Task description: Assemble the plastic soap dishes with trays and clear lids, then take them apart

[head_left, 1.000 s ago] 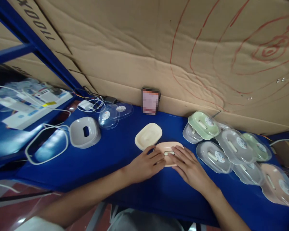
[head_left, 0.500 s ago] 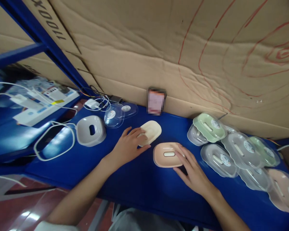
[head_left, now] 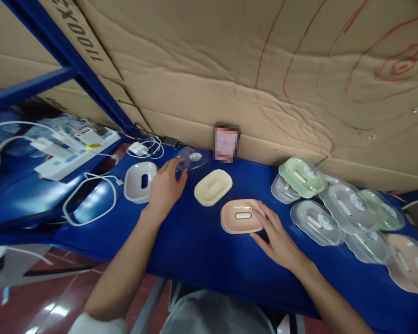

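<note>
Head view showed me a white dish [head_left: 140,182], its well bare; my left hand [head_left: 165,188] reached flat toward clear lids [head_left: 191,160], fingers loose. Beyond a cream tray [head_left: 213,187], my right hand [head_left: 277,236] lay open against the pink tray [head_left: 240,216].

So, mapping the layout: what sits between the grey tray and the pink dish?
The left hand and a cream dish, per the head view.
</note>
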### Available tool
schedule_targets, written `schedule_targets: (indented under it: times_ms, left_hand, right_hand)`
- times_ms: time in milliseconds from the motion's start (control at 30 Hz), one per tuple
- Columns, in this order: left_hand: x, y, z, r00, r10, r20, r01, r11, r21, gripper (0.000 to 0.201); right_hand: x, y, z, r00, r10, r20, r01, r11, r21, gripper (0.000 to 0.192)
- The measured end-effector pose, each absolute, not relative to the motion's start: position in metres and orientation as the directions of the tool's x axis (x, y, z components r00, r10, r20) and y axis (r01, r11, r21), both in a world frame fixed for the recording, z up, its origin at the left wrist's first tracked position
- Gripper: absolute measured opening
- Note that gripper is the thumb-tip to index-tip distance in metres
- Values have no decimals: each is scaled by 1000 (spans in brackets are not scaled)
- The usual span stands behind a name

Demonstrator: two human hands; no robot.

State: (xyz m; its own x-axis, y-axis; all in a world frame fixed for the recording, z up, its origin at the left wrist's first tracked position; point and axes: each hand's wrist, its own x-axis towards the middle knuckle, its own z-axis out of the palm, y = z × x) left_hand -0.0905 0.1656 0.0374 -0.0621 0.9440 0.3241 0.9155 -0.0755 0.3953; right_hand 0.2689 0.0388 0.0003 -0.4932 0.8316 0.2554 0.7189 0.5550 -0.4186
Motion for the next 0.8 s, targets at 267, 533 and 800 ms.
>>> schedule_targets:
  times_ms: [267,533,800]
  left_hand:
    - [-49,125,36,233,789,568,686,-548,479,26]
    - [-16,98,25,737,364,570,267,-931,249,36]
    - [-14,100,22,751,442,490,411,-894,178,38]
  right_hand:
    - [270,38,-5,-422,870,255,720,492,-489,84]
    - [274,42,-7,-412,844,344,714,534,-454,90]
    - [281,47,1,-526,752,398,697,649,-305,76]
